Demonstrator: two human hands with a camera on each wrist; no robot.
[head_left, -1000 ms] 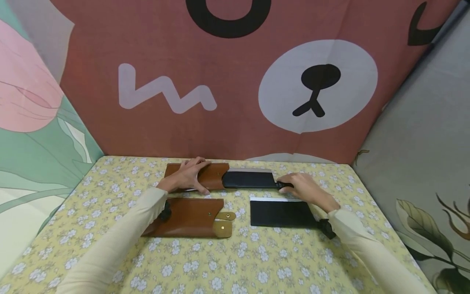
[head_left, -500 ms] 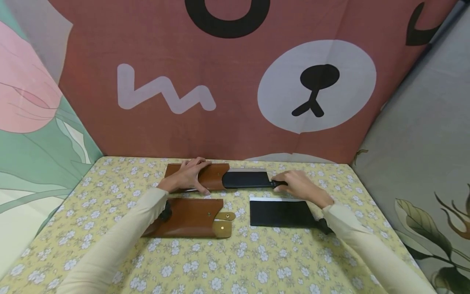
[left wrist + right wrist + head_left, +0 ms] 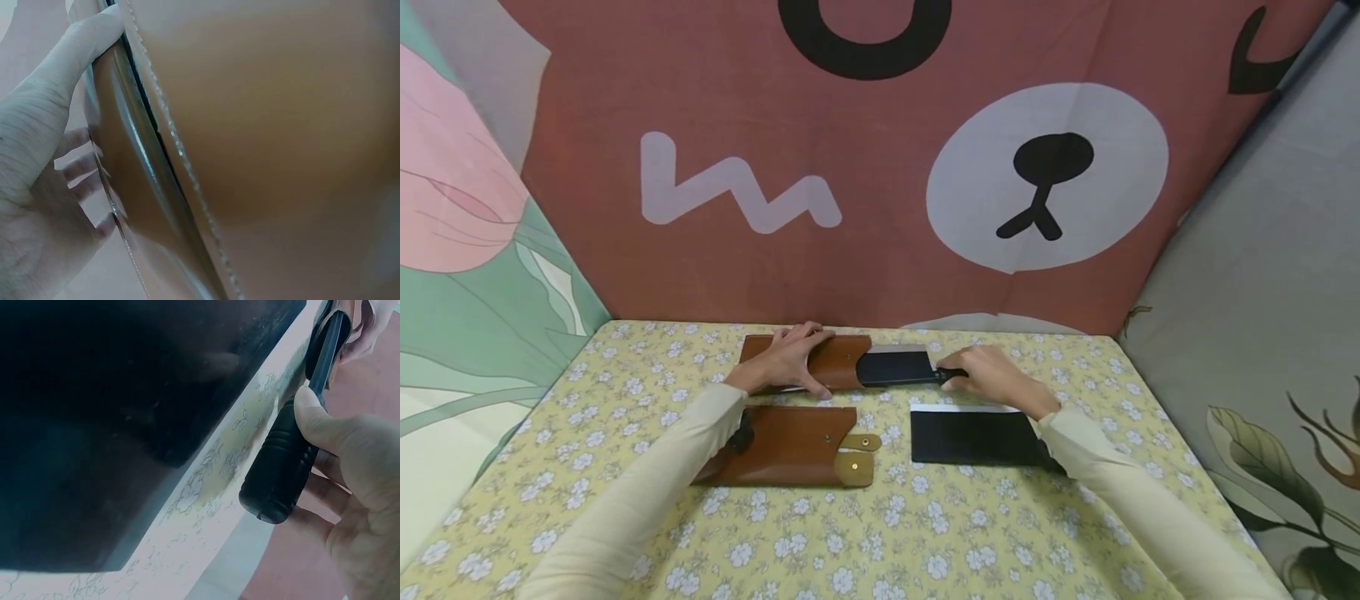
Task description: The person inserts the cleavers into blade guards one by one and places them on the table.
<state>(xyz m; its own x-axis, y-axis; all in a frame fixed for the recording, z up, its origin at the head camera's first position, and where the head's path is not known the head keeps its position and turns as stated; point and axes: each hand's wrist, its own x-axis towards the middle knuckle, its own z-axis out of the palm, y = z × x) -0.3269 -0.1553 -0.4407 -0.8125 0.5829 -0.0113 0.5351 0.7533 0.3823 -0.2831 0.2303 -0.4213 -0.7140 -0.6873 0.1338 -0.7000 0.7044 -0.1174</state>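
At the back of the table, my left hand (image 3: 784, 363) grips a brown leather knife sheath (image 3: 841, 362), thumb on its near edge and fingers over the far side. My right hand (image 3: 998, 375) holds the black handle (image 3: 278, 465) of a cleaver (image 3: 895, 367). The cleaver's dark blade is partly inside the sheath's mouth; the inserted part is hidden. In the right wrist view, the thumb (image 3: 310, 411) lies along the handle near the blade.
A second brown sheath (image 3: 790, 446), flap and strap unfastened, lies in front of my left hand. Another cleaver (image 3: 970, 437) lies in front of the right one, its handle hidden behind my sleeve. The flowered tablecloth (image 3: 887, 542) meets a fabric backdrop (image 3: 737, 275).
My right hand has moved left, sliding the cleaver deeper into the sheath, so less blade shows. The left hand has stayed nearly still on the sheath.
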